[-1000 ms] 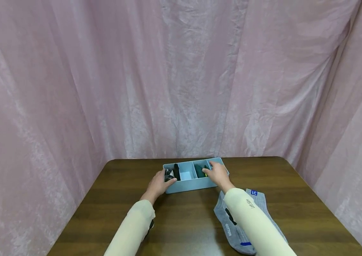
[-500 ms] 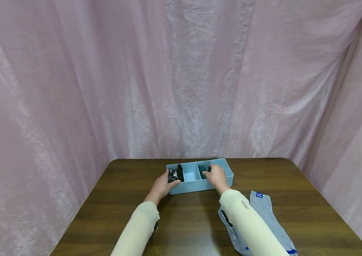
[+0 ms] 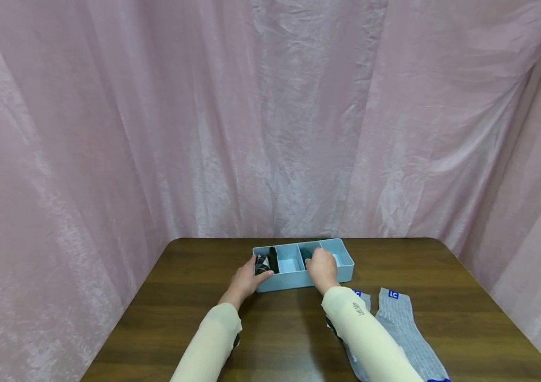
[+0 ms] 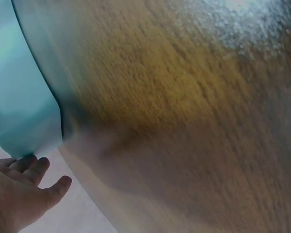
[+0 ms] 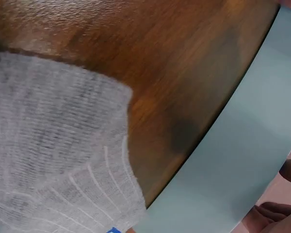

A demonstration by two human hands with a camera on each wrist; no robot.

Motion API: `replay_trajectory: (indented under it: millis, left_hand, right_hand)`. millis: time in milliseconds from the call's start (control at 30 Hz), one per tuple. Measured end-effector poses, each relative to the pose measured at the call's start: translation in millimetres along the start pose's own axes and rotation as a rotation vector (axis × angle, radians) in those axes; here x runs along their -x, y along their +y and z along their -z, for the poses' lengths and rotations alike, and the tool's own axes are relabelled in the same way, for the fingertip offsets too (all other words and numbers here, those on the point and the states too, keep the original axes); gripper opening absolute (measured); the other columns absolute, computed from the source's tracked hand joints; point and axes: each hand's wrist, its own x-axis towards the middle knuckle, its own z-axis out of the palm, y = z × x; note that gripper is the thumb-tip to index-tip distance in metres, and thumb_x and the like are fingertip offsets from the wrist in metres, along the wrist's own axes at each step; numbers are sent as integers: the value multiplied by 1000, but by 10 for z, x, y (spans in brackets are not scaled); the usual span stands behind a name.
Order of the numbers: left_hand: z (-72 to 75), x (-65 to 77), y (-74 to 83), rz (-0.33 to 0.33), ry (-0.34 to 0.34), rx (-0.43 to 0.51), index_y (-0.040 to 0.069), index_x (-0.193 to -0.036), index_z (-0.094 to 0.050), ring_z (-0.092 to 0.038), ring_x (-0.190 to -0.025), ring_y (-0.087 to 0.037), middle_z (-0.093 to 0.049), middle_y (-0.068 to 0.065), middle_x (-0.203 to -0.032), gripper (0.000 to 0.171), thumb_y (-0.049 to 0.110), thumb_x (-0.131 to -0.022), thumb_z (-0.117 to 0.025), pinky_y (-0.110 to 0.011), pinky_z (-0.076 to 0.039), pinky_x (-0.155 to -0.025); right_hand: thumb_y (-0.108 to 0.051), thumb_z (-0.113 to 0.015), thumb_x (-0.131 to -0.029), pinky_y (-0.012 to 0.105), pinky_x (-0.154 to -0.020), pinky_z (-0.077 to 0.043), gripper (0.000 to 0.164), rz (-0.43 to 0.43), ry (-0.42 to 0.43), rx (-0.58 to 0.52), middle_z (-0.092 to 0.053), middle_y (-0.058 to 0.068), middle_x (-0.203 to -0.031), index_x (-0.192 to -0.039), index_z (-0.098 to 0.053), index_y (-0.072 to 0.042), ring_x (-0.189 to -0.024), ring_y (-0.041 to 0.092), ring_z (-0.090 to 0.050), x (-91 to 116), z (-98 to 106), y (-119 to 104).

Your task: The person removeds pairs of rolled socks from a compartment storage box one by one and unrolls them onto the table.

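A light blue divided box (image 3: 282, 282) stands near the back of the table. My left hand (image 3: 243, 279) holds its left front corner, thumb along the front rim and fingers at the end wall. In the left wrist view its fingertips (image 4: 40, 164) lie against the box end. Bent over the front rim, my right hand (image 3: 323, 266) reaches down into the compartment with a dark green folded cloth (image 3: 306, 252). Its fingertips are hidden in the head view; I cannot tell whether they grip the cloth. Dark checked cloth (image 3: 262, 265) fills the left compartment.
Two grey socks (image 3: 406, 326) with blue labels lie flat at the front right, partly under the right sleeve (image 3: 366, 331). The brown wooden table (image 3: 280, 339) has pink curtains (image 3: 270, 116) behind it.
My right hand has moved left relative to the box, and its fingers have gone lower into the dark green cloth's compartment. The left hand stays on the box corner. The head view has shifted slightly.
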Motion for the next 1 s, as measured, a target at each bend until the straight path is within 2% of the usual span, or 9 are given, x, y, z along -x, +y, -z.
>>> replay_trajectory:
  millis: [233,433,533,667,767,1000]
  left_hand:
    - [10,35,-48,12,5,6,9,-158,-23,-34,-140,-41,-32,-19,-157,89,52,-93,-65,-61,-29,-110]
    - [18,40,-49,14,3,13,10,-158,-22,-34,-140,-41,-32,-19,-157,89,52,-93,-64,-61,-29,-110]
    - [31,49,-54,21,4,10,10,-158,-22,-34,-140,-41,-32,-19,-157,88,52,-93,-64,-61,-29,-110]
    - [48,61,-79,27,7,8,11,-159,-22,-34,-140,-41,-32,-18,-157,88,52,-93,-64,-61,-29,-109]
    - [63,77,-84,24,7,13,11,-159,-21,-34,-140,-41,-32,-17,-157,88,53,-93,-63,-62,-28,-109]
    - [96,89,-86,36,7,26,13,-159,-21,-34,-140,-41,-32,-17,-157,89,54,-92,-63,-63,-29,-109]
  right_hand:
    - [-9,-70,-87,44,-55,-51,20,1,-22,53,-66,16,-71,-69,-66,0,-64,29,-64,6,-52,-81]
    - [-6,-60,-91,43,-56,-53,16,-33,-108,130,-66,16,-79,-77,-67,-1,-72,29,-65,-57,-82,-102]
    - [-7,-60,-92,43,-59,-54,15,-20,-162,148,-67,16,-81,-82,-68,0,-75,30,-65,-87,-109,-88]
    - [-13,-69,-90,43,-63,-54,16,8,-212,149,-68,17,-84,-88,-70,3,-76,29,-65,-126,-141,-54]
    - [-14,-71,-88,44,-64,-54,18,-1,-226,138,-68,17,-87,-91,-71,4,-77,29,-64,-155,-154,-41]
    - [-7,-66,-89,44,-64,-54,11,-35,-221,111,-68,18,-90,-90,-70,3,-81,33,-65,-172,-185,-80]
